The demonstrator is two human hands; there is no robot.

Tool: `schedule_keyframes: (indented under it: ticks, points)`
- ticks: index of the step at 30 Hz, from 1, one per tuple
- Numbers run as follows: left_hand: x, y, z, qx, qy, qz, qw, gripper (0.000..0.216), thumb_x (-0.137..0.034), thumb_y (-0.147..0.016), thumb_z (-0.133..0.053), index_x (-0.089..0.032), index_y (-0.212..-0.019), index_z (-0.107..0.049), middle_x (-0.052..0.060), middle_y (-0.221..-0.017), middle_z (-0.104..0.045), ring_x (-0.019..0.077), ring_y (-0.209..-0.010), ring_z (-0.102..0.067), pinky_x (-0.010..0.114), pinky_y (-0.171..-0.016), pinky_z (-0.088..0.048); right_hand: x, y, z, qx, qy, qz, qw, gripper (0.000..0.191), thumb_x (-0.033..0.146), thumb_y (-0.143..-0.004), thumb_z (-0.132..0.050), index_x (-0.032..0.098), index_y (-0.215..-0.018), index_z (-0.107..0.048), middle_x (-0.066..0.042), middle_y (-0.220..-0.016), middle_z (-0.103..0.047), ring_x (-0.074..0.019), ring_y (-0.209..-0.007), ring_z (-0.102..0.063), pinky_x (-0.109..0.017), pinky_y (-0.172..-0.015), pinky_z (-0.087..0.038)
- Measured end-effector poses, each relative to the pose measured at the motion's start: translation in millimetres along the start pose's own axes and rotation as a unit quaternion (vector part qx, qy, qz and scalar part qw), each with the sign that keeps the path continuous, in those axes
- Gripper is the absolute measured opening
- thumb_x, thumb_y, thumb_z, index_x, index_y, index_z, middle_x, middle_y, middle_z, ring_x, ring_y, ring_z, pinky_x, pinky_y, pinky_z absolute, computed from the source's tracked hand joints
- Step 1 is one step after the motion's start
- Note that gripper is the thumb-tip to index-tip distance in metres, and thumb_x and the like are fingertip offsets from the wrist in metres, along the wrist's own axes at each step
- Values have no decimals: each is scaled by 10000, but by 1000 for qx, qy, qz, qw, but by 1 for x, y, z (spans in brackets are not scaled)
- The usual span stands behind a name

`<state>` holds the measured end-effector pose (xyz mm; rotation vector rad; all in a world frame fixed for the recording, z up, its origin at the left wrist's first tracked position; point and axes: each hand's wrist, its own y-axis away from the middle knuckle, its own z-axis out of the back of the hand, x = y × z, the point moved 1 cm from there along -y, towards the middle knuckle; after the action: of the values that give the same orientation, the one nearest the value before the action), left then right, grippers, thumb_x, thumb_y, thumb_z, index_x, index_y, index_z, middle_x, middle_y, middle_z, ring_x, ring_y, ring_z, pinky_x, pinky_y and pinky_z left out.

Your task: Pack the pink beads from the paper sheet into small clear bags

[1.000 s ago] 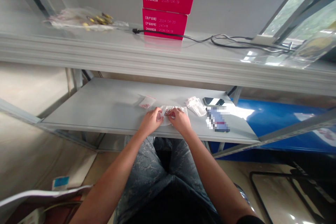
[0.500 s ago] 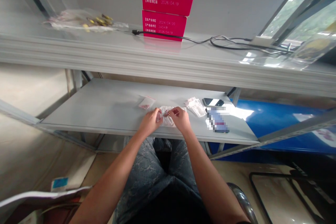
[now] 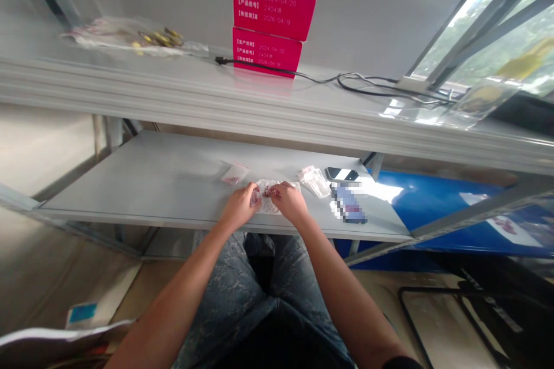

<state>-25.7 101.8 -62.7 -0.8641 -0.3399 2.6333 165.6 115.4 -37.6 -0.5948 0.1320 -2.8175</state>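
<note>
My left hand [image 3: 240, 206] is closed around a small clear plastic bag [image 3: 256, 196] with something reddish in it. My right hand [image 3: 291, 202] is beside it, its fingertips pinched on small reddish-brown pieces [image 3: 268, 191] too small to name. Under and between both hands lies a larger crinkled clear plastic bag [image 3: 270, 207], partly covered by the fingers. Just beyond the left hand, a small zip bag [image 3: 235, 173] with reddish contents rests flat on the grey shelf board [image 3: 142, 184]. A pile of small clear zip bags [image 3: 314, 181] lies to the right of my right hand.
Right of the pile are a dark phone [image 3: 341, 174] and a blurred-out bluish item [image 3: 350, 204]. An upper shelf [image 3: 173, 89] crosses in front, bearing stacked pink boxes [image 3: 272, 6], a black cable [image 3: 311, 78] and a bag of yellowish metal pieces [image 3: 160, 38].
The view has shifted slightly, so the board and hands appear a little further left and lower. My right fingers have come closer to the small bag in my left hand.
</note>
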Motion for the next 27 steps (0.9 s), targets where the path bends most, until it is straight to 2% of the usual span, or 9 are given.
schedule_keyframes:
  ticks: [7,12,15,17,21,24,27]
  points:
    - [-1,0,-1,3,-10,11,1000,229,-226,-898,-636,-240,-1112,-555,62,-1005,-736,244,-968,-710,325,-856,-526,1,4,-7,-14,-22,27,999,237,196,-922,-587,253,-1056,-773,-55,-1095,-708,-185,-926,-661,-252,-791,-448]
    - [-1,0,0,9,-12,9,1000,223,-227,-896,-636,-231,-1103,-555,59,-963,-725,238,-913,-706,316,-817,-519,-4,4,-1,-79,-126,-3,989,165,250,-902,-614,193,-967,-754,-60,-977,-732,-176,-815,-665,-262,-777,-483]
    - [-1,0,1,14,-6,5,1000,216,-209,-895,-625,-217,-1098,-550,54,-902,-710,229,-861,-698,305,-783,-506,5,5,4,-108,-195,-37,974,165,274,-893,-605,185,-932,-738,-39,-862,-747,-170,-734,-664,-257,-722,-495]
    - [-1,-1,2,20,3,7,1000,232,-174,-880,-624,-219,-1092,-543,40,-879,-702,222,-850,-695,296,-767,-498,18,8,3,-100,-216,-30,971,154,252,-873,-611,193,-923,-743,-23,-828,-755,-163,-719,-672,-251,-718,-503]
    - [-2,-2,2,32,23,20,999,261,-114,-830,-636,-223,-1042,-528,32,-895,-705,222,-875,-697,283,-734,-490,39,11,-6,-37,-257,29,965,226,220,-869,-587,231,-1011,-763,-1,-909,-785,-149,-732,-701,-242,-728,-532]
    - [-2,-1,2,27,21,15,999,260,-131,-839,-642,-228,-1053,-532,30,-895,-704,220,-865,-693,290,-748,-495,35,11,-11,-44,-295,-17,954,252,262,-908,-546,211,-1045,-751,-13,-892,-784,-158,-712,-710,-243,-670,-543]
    - [-1,0,1,18,12,3,1000,247,-158,-864,-636,-227,-1081,-541,34,-883,-700,220,-840,-689,300,-765,-502,24,7,-9,-79,-238,-43,967,208,252,-903,-574,196,-984,-757,-35,-902,-779,-178,-779,-712,-257,-740,-536]
